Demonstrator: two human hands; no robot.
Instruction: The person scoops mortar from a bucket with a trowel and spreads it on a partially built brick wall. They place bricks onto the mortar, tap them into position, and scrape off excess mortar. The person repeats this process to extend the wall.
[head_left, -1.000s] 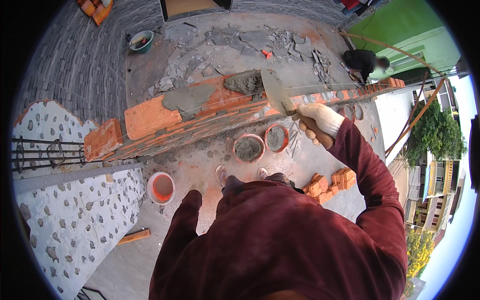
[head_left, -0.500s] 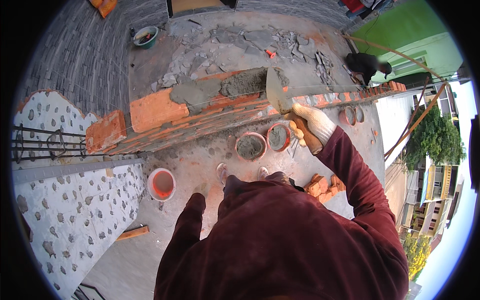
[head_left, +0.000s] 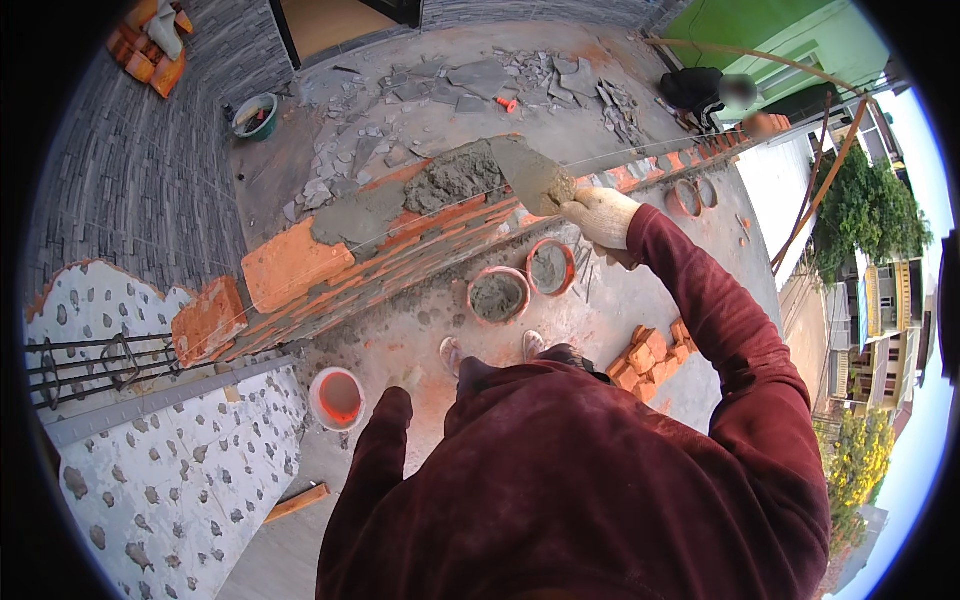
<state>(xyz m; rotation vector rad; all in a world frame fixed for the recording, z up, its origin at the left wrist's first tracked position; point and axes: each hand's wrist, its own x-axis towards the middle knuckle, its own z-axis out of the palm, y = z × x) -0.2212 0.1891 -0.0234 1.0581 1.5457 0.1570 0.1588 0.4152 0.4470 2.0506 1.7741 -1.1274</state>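
Note:
My right hand [head_left: 600, 216], in a pale work glove, is closed round the handle of a trowel [head_left: 535, 182]. The mortar-smeared blade lies at the mortar bed [head_left: 455, 178] on top of a low brick wall [head_left: 400, 260]; whether it presses into the bed is hard to tell. Left of the mortar, an orange brick [head_left: 296, 266] lies on the wall top, and another brick [head_left: 209, 320] sits at the wall's left end. A thin string line runs along the wall. Of my left arm only the dark red sleeve [head_left: 385, 430] shows, hanging low; the hand itself is hidden.
Two mortar buckets [head_left: 498, 296] [head_left: 551, 268] stand below the wall by my feet. A white bucket [head_left: 337, 399] is left, and loose bricks [head_left: 652, 360] are piled right. Broken tiles [head_left: 480, 85] litter the floor beyond. A person [head_left: 692, 92] crouches at far right. Rebar [head_left: 100, 362] juts out left.
The trowel has tilted from upright to flatter over the mortar, and my right hand has turned with it. The mortar by the blade looks more spread. My view has shifted slightly.

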